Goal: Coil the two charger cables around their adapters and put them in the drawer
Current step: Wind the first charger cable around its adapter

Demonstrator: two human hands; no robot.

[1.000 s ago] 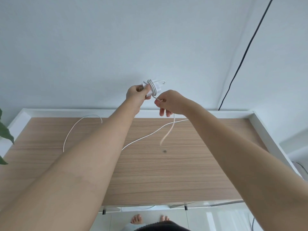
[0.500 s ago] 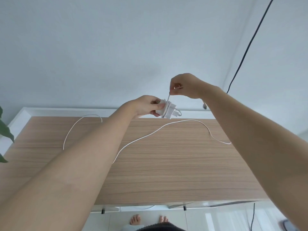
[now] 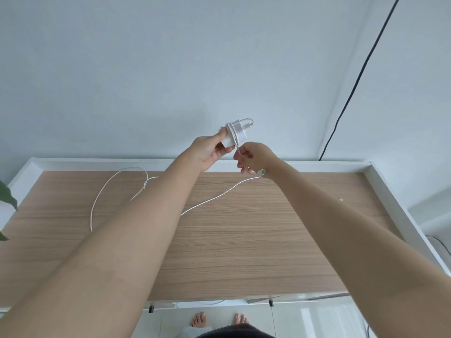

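Note:
My left hand grips a white charger adapter raised above the far edge of the wooden desk. Several turns of its white cable are wound round the adapter's middle. Just below it, my right hand pinches the loose end of that cable close to the adapter. A second white cable lies on the desk and runs from under my right hand towards my left forearm. More of the white cable loops at the desk's left. No second adapter and no drawer are in sight.
A white raised rim borders the desk on the far, left and right sides. A black wire hangs down the wall at the right. Green leaves poke in at the left edge. My bare feet stand on the floor below.
My right hand came down from above the adapter to just beneath it, carrying the cable round. My left hand lifted the adapter higher. The free end of the cable has grown shorter.

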